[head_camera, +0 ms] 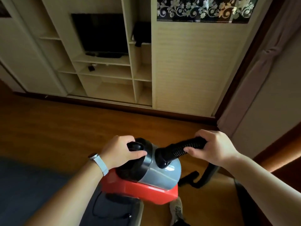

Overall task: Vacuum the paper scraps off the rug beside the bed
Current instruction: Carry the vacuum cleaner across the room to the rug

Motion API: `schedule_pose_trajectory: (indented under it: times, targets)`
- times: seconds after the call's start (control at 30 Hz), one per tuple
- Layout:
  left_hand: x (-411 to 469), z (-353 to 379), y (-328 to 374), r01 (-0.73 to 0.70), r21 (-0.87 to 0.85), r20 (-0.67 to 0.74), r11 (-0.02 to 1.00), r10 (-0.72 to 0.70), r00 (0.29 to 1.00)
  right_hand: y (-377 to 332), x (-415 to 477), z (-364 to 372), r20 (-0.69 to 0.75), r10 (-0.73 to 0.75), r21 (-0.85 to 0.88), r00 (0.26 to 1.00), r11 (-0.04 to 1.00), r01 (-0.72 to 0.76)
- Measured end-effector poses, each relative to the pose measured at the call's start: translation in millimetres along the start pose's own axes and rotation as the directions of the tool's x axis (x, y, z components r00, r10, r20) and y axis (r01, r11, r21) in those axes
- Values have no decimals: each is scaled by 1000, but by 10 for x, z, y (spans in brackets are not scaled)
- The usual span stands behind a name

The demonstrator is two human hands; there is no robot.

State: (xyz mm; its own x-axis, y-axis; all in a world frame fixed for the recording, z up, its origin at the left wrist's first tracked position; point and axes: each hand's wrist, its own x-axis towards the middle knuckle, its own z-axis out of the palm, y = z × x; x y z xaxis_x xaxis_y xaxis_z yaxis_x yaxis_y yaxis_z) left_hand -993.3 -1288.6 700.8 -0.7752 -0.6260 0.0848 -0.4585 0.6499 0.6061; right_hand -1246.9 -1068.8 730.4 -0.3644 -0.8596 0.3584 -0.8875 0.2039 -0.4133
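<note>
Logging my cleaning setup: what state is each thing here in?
Red and grey canister vacuum: left hand grips its top handle.
Black ribbed hose: plugged into vacuum, right hand grips it.
Black floor nozzle: lying on wooden floor.
Black flat television: screen dark.

A red-and-grey vacuum (146, 180) with black hose (184, 148) sits near, a dark blue rug (32, 185) to its left, on orange-brown floor (65, 124); the far wardrobe (187, 62) carries a black floral panel (205, 9).

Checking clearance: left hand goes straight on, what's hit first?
Left hand grips the black handle of the red-and-grey canister vacuum; beyond it, probably the black ribbed hose at its cuff, depth unclear.
</note>
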Motion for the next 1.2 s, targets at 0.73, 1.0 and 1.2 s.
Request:
schedule_pose_trajectory:
  times: [0.73, 1.0, 1.2]
  targets:
    - [2509, -744, -1149, 225, -9, -183, 974, -223, 957, 756, 3846, 1108, 246, -286, 147, 926, 955, 256]
    - [3325, -1530, -2298, 255, -2, -220, 967, -250, 943, 165, 5385, 2039, 273, -310, 193, 911, 945, 264]
    - [3706, -2381, -2939, 303, 62, -284, 951, -274, 919, -406, 6389, 2533, 209, -446, 245, 870, 885, 396]
